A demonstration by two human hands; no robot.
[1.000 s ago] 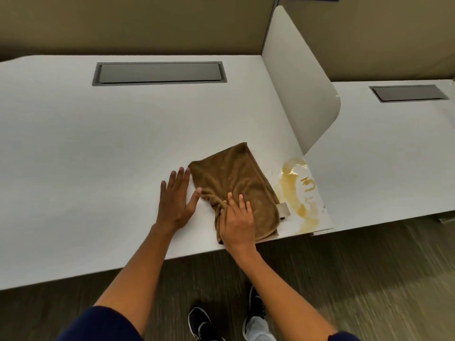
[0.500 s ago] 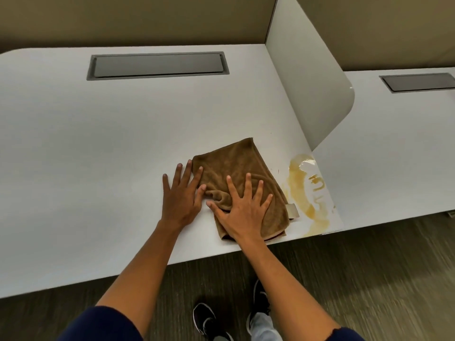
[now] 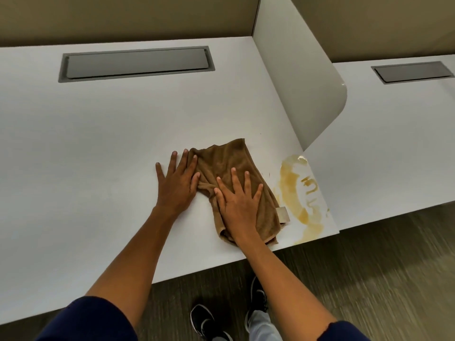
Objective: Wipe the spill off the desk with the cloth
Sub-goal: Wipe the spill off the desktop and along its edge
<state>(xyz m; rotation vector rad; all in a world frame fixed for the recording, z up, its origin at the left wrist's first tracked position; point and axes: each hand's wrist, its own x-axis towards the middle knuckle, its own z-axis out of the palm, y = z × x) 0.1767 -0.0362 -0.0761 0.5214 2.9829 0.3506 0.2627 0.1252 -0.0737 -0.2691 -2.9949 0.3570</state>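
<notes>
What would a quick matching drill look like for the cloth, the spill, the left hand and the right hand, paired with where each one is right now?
Things:
1. cloth
2. spill
3. left hand
4. right hand

Places:
A. flat on the bare desk, fingertips at the cloth's left edge
B. spread flat on top of the cloth
C. at the desk's front right corner, uncovered
D. bunched between the spill and the left hand

Pairs: 1-D, 2-C, 3-A, 4-B
</notes>
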